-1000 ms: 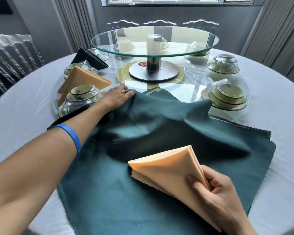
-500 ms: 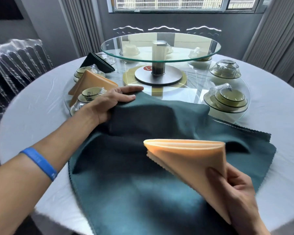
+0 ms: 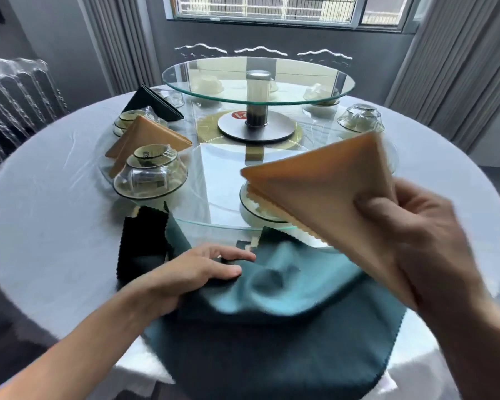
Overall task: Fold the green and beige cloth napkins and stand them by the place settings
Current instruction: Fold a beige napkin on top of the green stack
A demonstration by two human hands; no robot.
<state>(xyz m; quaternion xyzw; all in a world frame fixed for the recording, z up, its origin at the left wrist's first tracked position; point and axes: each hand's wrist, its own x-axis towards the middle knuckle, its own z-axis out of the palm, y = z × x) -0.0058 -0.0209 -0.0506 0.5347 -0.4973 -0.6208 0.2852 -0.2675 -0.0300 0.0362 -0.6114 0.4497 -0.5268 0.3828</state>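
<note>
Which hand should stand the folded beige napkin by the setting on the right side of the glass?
Right, probably. The right hand already grips the folded beige napkin, raised over that place setting. The left hand rests on the green cloth.

Two beige folded napkins (image 3: 324, 194) (image 3: 145, 140), two green napkins (image 3: 272, 327) (image 3: 153, 103), five wrapped bowl sets in view (image 3: 149, 174), two hands (image 3: 197, 272) (image 3: 433, 249).
</note>
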